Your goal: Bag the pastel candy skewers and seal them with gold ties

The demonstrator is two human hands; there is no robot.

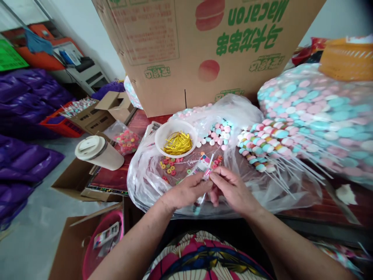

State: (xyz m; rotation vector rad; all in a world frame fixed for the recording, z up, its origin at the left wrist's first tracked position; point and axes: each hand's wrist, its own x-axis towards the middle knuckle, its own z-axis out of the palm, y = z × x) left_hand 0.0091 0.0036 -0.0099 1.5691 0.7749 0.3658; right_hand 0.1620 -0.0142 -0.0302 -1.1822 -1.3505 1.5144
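My left hand [186, 191] and my right hand [233, 189] meet over the near middle of the clear plastic sheet. Between their pinched fingers is a thin white stick [211, 158], tilted, its upper end showing above the fingertips. Whatever small piece may sit on it there is too small to make out. A printed card or packet [201, 165] lies just behind the hands. Small ring candies [170, 165] in yellow, red and green are scattered to the left. Farther back stands a white bowl [157, 142] of gold twist ties [179, 144].
Pastel candy discs [218, 134] lie beyond the bowl. Finished-looking candy skewers [271, 142] are heaped at right, beside a large bag of discs [320, 105]. A lidded cup [100, 153] and a bag of rings [127, 140] stand left. A tall carton [186, 50] blocks the back.
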